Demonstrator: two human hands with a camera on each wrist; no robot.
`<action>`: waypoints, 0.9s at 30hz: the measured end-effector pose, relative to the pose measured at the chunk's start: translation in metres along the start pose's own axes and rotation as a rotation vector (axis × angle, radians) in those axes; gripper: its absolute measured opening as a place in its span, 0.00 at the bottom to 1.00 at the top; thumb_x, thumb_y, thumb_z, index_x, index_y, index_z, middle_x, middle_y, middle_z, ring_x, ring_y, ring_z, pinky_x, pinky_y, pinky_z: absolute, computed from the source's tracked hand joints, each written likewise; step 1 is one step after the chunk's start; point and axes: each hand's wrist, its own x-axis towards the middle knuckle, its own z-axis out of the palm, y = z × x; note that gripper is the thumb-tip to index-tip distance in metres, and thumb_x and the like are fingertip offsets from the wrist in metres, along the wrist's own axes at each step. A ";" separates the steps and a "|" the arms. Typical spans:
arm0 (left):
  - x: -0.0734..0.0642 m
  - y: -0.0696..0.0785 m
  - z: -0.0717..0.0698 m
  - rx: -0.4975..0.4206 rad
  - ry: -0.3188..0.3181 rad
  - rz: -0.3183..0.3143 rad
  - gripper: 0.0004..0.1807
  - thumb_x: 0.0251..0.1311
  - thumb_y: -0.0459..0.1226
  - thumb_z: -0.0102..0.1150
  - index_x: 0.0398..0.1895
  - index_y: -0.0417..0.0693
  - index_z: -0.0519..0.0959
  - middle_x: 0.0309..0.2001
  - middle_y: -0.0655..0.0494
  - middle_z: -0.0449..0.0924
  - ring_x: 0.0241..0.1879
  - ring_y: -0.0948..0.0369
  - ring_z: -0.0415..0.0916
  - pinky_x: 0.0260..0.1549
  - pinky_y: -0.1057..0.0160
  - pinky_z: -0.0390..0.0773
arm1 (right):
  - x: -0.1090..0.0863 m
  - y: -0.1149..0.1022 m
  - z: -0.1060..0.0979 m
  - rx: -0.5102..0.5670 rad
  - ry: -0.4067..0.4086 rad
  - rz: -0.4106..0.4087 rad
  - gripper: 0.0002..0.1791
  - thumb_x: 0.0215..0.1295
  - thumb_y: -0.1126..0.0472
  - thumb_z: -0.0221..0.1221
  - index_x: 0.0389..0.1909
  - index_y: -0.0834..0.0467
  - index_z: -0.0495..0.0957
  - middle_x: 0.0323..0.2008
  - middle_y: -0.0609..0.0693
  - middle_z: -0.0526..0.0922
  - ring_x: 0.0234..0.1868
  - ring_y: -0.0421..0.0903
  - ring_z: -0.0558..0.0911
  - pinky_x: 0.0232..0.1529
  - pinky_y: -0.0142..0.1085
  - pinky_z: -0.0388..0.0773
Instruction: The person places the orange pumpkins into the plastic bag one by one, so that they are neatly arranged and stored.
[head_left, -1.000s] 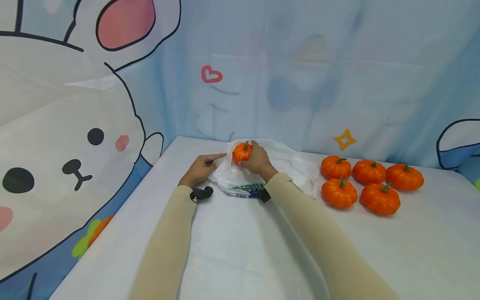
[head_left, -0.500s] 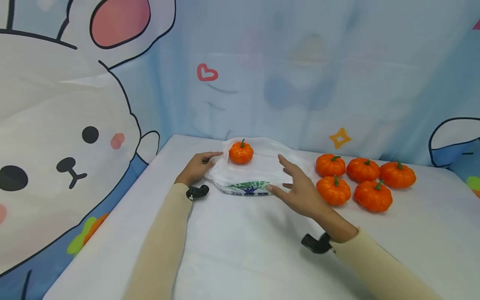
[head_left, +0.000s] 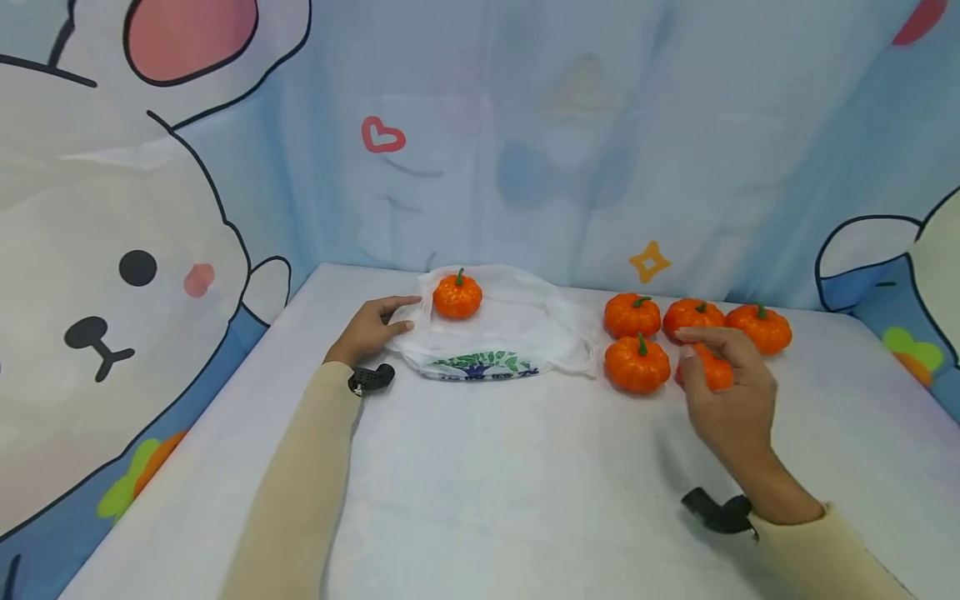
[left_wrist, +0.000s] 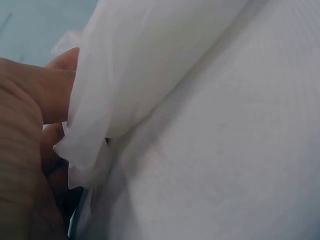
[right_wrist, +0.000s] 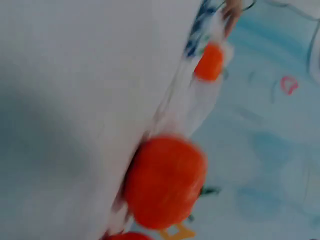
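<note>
A white plastic bag (head_left: 517, 325) with a green and blue tree print lies flat at the back of the table. On its left part sits a small orange pumpkin (head_left: 457, 297) with a green stem. My left hand (head_left: 367, 329) holds the bag's left edge; in the left wrist view, thin plastic (left_wrist: 135, 55) drapes over the fingertips. Over on the right, my right hand (head_left: 738, 400) is above a front-row pumpkin (head_left: 716, 367), thumb and fingers apart, partly hiding it. The right wrist view is blurred, with one pumpkin (right_wrist: 165, 180) large in its lower middle.
Several more pumpkins stand close together right of the bag, among them a front-left pumpkin (head_left: 637, 365) and a back-right pumpkin (head_left: 761, 329). A white cloth covers the table (head_left: 487, 483). Behind it hangs a light blue cartoon curtain (head_left: 555, 125).
My right hand has let go of the pumpkin on the bag and moved right to the other pumpkins. The left hand stays at the bag's edge. The head view has shifted right.
</note>
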 end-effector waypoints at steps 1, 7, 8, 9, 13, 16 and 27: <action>0.001 0.000 0.000 0.000 0.004 -0.001 0.25 0.66 0.42 0.61 0.66 0.63 0.75 0.72 0.52 0.67 0.70 0.51 0.65 0.67 0.48 0.68 | 0.003 0.015 -0.002 0.002 0.104 -0.024 0.11 0.62 0.73 0.58 0.45 0.67 0.82 0.45 0.55 0.84 0.53 0.32 0.75 0.60 0.20 0.63; 0.002 0.003 -0.001 -0.002 0.018 -0.012 0.24 0.65 0.42 0.62 0.65 0.61 0.76 0.71 0.51 0.67 0.69 0.50 0.67 0.66 0.47 0.69 | 0.014 0.075 -0.027 -0.094 0.101 0.366 0.24 0.70 0.55 0.57 0.63 0.60 0.72 0.64 0.55 0.73 0.67 0.44 0.66 0.71 0.38 0.60; 0.002 0.003 -0.001 -0.003 0.019 -0.015 0.24 0.65 0.42 0.62 0.65 0.61 0.75 0.71 0.51 0.67 0.69 0.50 0.66 0.67 0.47 0.69 | 0.014 0.081 -0.031 -0.098 0.019 0.464 0.30 0.70 0.50 0.56 0.70 0.57 0.65 0.70 0.57 0.66 0.71 0.49 0.63 0.74 0.44 0.60; 0.002 0.003 -0.001 -0.004 0.019 -0.020 0.24 0.65 0.42 0.62 0.66 0.61 0.75 0.71 0.52 0.67 0.69 0.51 0.66 0.67 0.48 0.69 | 0.015 0.087 -0.034 -0.090 -0.067 0.547 0.36 0.71 0.47 0.55 0.74 0.55 0.58 0.74 0.59 0.59 0.74 0.56 0.58 0.74 0.53 0.59; 0.000 0.004 0.000 -0.008 0.016 -0.033 0.24 0.65 0.42 0.62 0.66 0.62 0.75 0.72 0.52 0.67 0.70 0.50 0.65 0.68 0.47 0.67 | 0.016 0.105 -0.043 -0.002 -0.389 0.696 0.50 0.70 0.41 0.55 0.79 0.55 0.36 0.78 0.67 0.39 0.75 0.72 0.44 0.67 0.69 0.55; 0.001 0.004 0.000 -0.005 0.016 -0.038 0.24 0.65 0.42 0.62 0.65 0.62 0.75 0.72 0.52 0.67 0.71 0.50 0.64 0.69 0.47 0.66 | 0.015 0.112 -0.044 0.018 -0.515 0.712 0.53 0.69 0.43 0.57 0.79 0.56 0.31 0.77 0.70 0.35 0.74 0.76 0.43 0.66 0.71 0.54; 0.001 0.004 0.001 -0.003 0.014 -0.047 0.24 0.66 0.42 0.61 0.66 0.62 0.75 0.72 0.51 0.67 0.70 0.51 0.64 0.69 0.47 0.66 | 0.010 0.119 -0.042 -0.102 -0.514 0.684 0.51 0.69 0.45 0.57 0.78 0.62 0.37 0.74 0.75 0.42 0.69 0.77 0.54 0.63 0.69 0.63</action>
